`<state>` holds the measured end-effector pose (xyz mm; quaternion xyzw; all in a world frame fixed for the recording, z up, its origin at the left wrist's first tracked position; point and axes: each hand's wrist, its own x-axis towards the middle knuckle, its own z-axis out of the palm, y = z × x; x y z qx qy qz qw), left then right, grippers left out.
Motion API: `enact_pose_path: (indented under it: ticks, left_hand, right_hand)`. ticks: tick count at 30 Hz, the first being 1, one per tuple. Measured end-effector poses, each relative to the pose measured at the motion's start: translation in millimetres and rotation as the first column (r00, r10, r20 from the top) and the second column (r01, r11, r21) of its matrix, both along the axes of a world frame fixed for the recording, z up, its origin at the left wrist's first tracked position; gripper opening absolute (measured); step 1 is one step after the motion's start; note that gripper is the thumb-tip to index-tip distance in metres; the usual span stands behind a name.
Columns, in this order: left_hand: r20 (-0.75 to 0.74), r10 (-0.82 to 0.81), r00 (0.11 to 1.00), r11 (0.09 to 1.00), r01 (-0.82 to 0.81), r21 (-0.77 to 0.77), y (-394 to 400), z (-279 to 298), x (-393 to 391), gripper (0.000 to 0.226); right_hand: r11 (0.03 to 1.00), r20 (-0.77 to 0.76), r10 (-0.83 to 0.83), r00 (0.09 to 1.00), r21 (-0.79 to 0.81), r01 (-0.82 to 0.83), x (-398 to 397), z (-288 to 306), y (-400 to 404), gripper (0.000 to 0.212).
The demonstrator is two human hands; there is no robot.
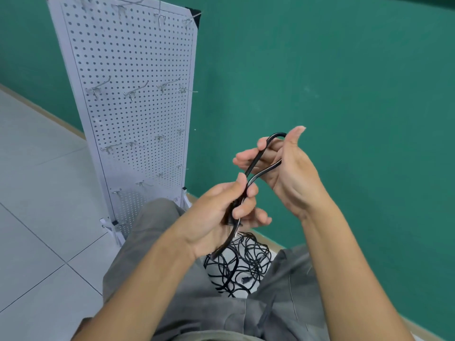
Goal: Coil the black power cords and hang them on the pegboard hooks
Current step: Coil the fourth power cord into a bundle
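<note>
In front of the pegboard (pixel 128 94): two hands forming one loop in a black power cord (pixel 256 171).

To the right of the pegboard's lower half, the left hand (pixel 219 215) pinches both strands of the cord together where they cross, thumb and curled fingers closed on them, with what appears to be the plug body in its palm. The right hand (pixel 288 168), just above and to the right of the left, holds the single loop open around its curled fingers, thumb raised. Below the hands, beside the pegboard's foot, a tangled pile of cords (pixel 241 264) lies on the floor between the person's grey-trousered knees; the number of cords in it cannot be told. The white pegboard stands upright against a green wall (pixel 320 70), carrying rows of bare metal hooks (pixel 133 93), about seventeen discernible, some blurred.
</note>
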<state>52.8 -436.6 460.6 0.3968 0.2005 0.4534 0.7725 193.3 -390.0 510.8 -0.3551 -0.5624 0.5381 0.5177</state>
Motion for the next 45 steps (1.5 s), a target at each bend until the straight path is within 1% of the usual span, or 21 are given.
enact_pose_path:
  ticks: [2,6,7,10,11,14,15,17,19,21,23,25,27,30,32,34,36,38,39,42,45]
  left_hand:
    - [0.081,-0.014,0.997,0.999,0.018,-0.047,-0.9,-0.8,3.0,0.033]
    - [0.053,-0.035,0.998,0.996,0.039,-0.078,-0.2,-3.9,-2.0,0.028]
    - [0.068,-0.057,0.996,0.994,0.063,-0.084,1.8,-6.1,-5.2,0.026]
    - [0.256,-0.201,0.945,0.967,0.233,-0.102,9.7,-13.8,-13.4,0.019]
    - [0.296,-0.229,0.927,0.959,0.268,-0.097,12.0,-16.0,-15.0,0.017]
    - [0.311,-0.226,0.923,0.955,0.273,-0.115,16.2,-19.5,-16.1,0.024]
    - [0.312,-0.201,0.928,0.958,0.253,-0.133,16.8,-17.9,-15.9,0.03]
    - [0.287,-0.071,0.955,0.977,0.124,-0.171,19.6,-15.7,-16.8,0.036]
    - [0.257,0.087,0.962,0.984,-0.042,-0.176,23.1,-13.6,-21.0,0.039]
    - [0.243,0.23,0.942,0.968,-0.195,-0.161,26.9,-11.4,-30.3,0.041]
    - [0.242,0.344,0.907,0.936,-0.313,-0.159,31.0,-9.2,-45.0,0.042]
    - [0.246,0.418,0.875,0.907,-0.388,-0.161,34.9,-7.5,-60.3,0.042]
    - [0.275,0.456,0.847,0.889,-0.419,-0.184,38.0,-7.7,-73.2,0.041]
    - [0.304,0.501,0.81,0.864,-0.45,-0.224,42.5,-8.9,-89.6,0.041]
    - [0.268,0.535,0.801,0.844,-0.489,-0.222,44.6,-8.9,-99.1,0.041]
    - [0.195,0.566,0.801,0.822,-0.53,-0.207,46.2,-10.1,-104.9,0.042]
    - [0.125,0.596,0.793,0.799,-0.57,-0.19,46.6,-11.7,-107.6,0.042]
    - [0.103,0.613,0.783,0.784,-0.588,-0.197,47.6,-12.9,-110.3,0.042]
    - [0.105,0.614,0.782,0.783,-0.586,-0.209,48.0,-13.0,-112.4,0.043]
    - [0.094,0.583,0.807,0.802,-0.553,-0.226,48.6,-12.7,-116.2,0.044]
    - [-0.002,0.529,0.849,0.834,-0.52,-0.184,45.8,-14.0,-106.0,0.043]
  right_hand:
    - [0.999,0.005,0.027,1.0,-0.024,-0.027,-1.8,-3.6,-0.2,0.068]
    - [0.996,-0.062,0.068,0.996,-0.058,-0.071,-3.4,-10.3,1.5,0.068]
    - [0.994,-0.081,0.089,0.993,-0.062,-0.094,-3.6,-10.9,2.0,0.068]
    - [0.985,-0.113,0.152,0.982,-0.064,-0.16,-7.1,-11.2,1.6,0.067]
    - [0.983,-0.113,0.165,0.98,-0.067,-0.173,-8.2,-11.2,1.7,0.067]
    - [0.978,-0.125,0.174,0.977,-0.097,-0.186,-11.0,-11.8,4.4,0.069]
    - [0.974,-0.143,0.178,0.974,-0.116,-0.195,-11.9,-13.6,5.5,0.071]
    - [0.96,-0.141,0.203,0.969,-0.164,-0.225,-16.6,-21.3,5.6,0.082]
    - [0.937,-0.088,0.249,0.964,-0.228,-0.263,-23.0,-35.9,2.1,0.092]
    - [0.907,-0.023,0.319,0.948,-0.282,-0.312,-29.4,-54.1,-4.4,0.095]
    - [0.885,0.081,0.385,0.919,-0.315,-0.343,-34.7,-71.6,-12.8,0.09]
    - [0.868,0.183,0.449,0.875,-0.323,-0.378,-38.4,-84.3,-22.1,0.075]
    - [0.868,0.282,0.483,0.829,-0.276,-0.412,-40.4,-92.7,-29.8,0.057]
    - [0.895,0.429,0.445,0.786,-0.178,-0.409,-39.4,-100.8,-36.8,0.038]
    - [0.922,0.443,0.386,0.809,-0.145,-0.36,-35.9,-105.5,-37.8,0.027]
    - [0.955,0.45,0.293,0.844,-0.095,-0.281,-29.8,-107.1,-36.1,0.018]
    - [0.981,0.474,0.179,0.862,-0.02,-0.193,-23.6,-104.4,-34.2,0.014]
    - [0.993,0.477,0.088,0.874,0.028,-0.115,-17.1,-99.4,-32.3,0.012]
    - [0.996,0.487,0.063,0.871,0.03,-0.088,-13.4,-97.5,-31.3,0.016]
    - [0.996,0.478,0.078,0.875,-0.004,-0.087,-1.6,-92.0,-30.1,0.025]
    - [0.994,0.541,0.068,0.838,0.038,-0.105,6.8,-83.9,-27.9,0.016]
